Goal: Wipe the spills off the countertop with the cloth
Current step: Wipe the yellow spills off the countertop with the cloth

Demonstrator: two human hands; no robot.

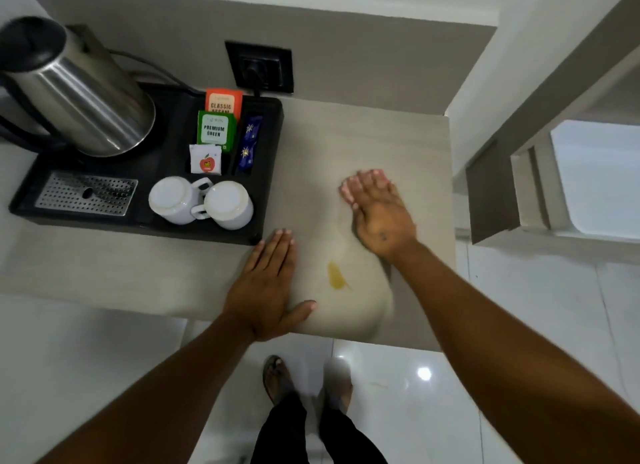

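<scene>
A cream cloth (346,311) lies spread on the beige countertop (346,134), reaching its front edge. The cloth's outline is blurred. It carries a yellow-brown stain (336,276) near its middle. My right hand (379,214) lies palm down on the far right part of the cloth, fingers stretched out and pressing on it. My left hand (265,283) rests flat on the counter at the cloth's left edge, and its thumb lies over the cloth's near corner.
A black tray (266,172) stands left of the cloth. It holds a steel kettle (79,93), two upturned white cups (201,202), tea sachets (216,127) and a drip grate (86,193). A wall socket (259,67) sits behind it. The counter ends at right by a wall. My feet (304,380) stand on glossy floor tiles below.
</scene>
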